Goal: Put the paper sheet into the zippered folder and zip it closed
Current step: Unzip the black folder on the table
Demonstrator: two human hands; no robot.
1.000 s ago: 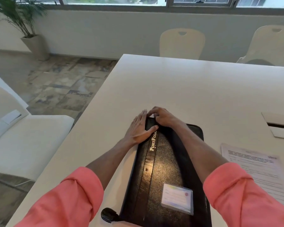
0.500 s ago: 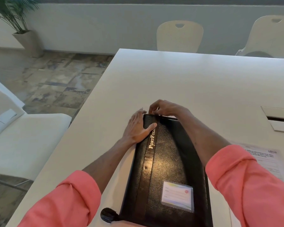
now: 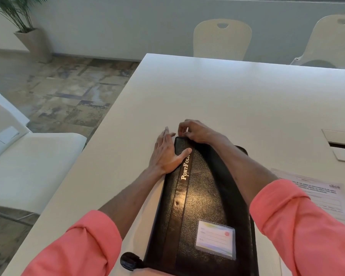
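Note:
A black zippered folder (image 3: 203, 198) marked "Portfolio" lies closed on the white table (image 3: 237, 100), long side running away from me, with a card window near its near end. My left hand (image 3: 166, 154) rests flat against the folder's far left edge, thumb on the cover. My right hand (image 3: 195, 130) is at the far left corner with fingertips pinched together, apparently on the zipper pull, which is hidden under the fingers. The printed paper sheet (image 3: 319, 198) lies flat on the table to the right of the folder, partly covered by my right sleeve.
A recessed cable hatch (image 3: 341, 145) sits in the table at the right. Two cream chairs (image 3: 222, 39) stand behind the far edge. A white chair (image 3: 32, 166) is to my left, off the table's left edge. A potted plant (image 3: 31, 38) stands far left.
My right hand has lifted slightly at the folder's far corner, its fingers drawing into a pinch. The left hand has stayed pressed on the folder's edge. The camera tilted down a little.

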